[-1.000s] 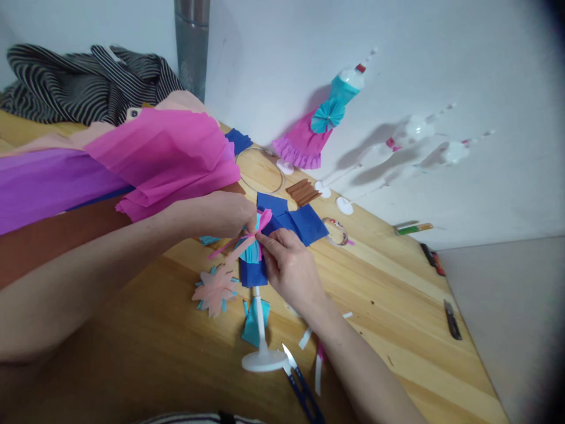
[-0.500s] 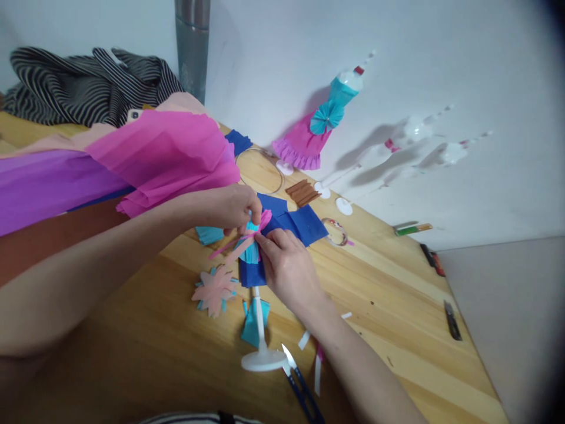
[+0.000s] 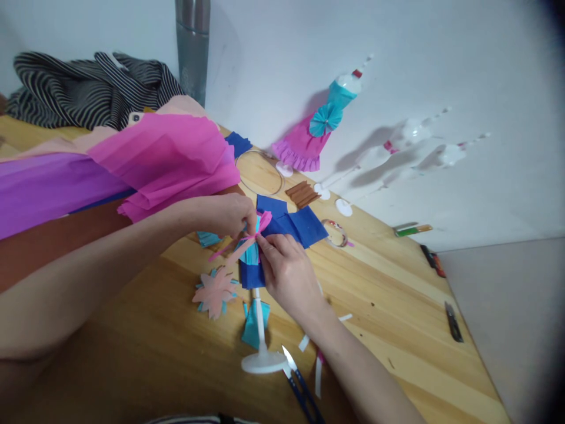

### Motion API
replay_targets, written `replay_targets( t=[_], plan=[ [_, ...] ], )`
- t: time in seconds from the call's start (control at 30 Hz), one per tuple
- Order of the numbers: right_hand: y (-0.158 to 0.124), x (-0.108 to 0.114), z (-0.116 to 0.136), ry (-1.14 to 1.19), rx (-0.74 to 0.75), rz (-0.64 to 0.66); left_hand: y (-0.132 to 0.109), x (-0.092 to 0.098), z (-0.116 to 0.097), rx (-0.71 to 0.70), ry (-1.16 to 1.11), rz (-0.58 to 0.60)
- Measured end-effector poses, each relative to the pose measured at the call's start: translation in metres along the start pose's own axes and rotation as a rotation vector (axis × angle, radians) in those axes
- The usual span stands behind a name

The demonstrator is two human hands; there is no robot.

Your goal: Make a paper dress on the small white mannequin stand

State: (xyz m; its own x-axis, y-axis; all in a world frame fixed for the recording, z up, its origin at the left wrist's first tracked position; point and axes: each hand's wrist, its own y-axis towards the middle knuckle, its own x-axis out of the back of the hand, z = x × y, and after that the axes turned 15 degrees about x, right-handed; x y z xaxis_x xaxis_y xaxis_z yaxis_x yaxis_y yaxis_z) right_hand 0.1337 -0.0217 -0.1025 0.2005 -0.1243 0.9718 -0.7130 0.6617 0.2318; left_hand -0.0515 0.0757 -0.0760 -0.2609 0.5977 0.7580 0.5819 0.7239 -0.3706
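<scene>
Left hand point(image 3: 236, 213) lower now, bent downward beside pink strip point(image 3: 265, 221)

No writing, numbers or labels are legible.

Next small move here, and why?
I'd probably draw the pink strip snug: the right hand pinches at the gathered waist of the blue and turquoise paper, the left hand is close beside it, and the strip's tail sticks out loose.

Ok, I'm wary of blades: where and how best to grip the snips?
I'd take the snips by their dark blue handles, coming from the person's side: the handles lie nearest, while the bare blades point away beside the white base.
</scene>
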Motion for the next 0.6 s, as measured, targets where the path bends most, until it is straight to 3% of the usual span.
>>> replay_targets(
  t=[0.37, 0.6],
  plan=[
    [-0.015, 0.007, 0.005, 0.085, 0.033, -0.142, -0.006, 0.005, -0.009, 0.018, -0.002, 0.002],
    [-0.021, 0.003, 0.008, 0.094, 0.027, -0.12, -0.004, 0.002, -0.006, 0.004, -0.043, -0.029]
  ],
)
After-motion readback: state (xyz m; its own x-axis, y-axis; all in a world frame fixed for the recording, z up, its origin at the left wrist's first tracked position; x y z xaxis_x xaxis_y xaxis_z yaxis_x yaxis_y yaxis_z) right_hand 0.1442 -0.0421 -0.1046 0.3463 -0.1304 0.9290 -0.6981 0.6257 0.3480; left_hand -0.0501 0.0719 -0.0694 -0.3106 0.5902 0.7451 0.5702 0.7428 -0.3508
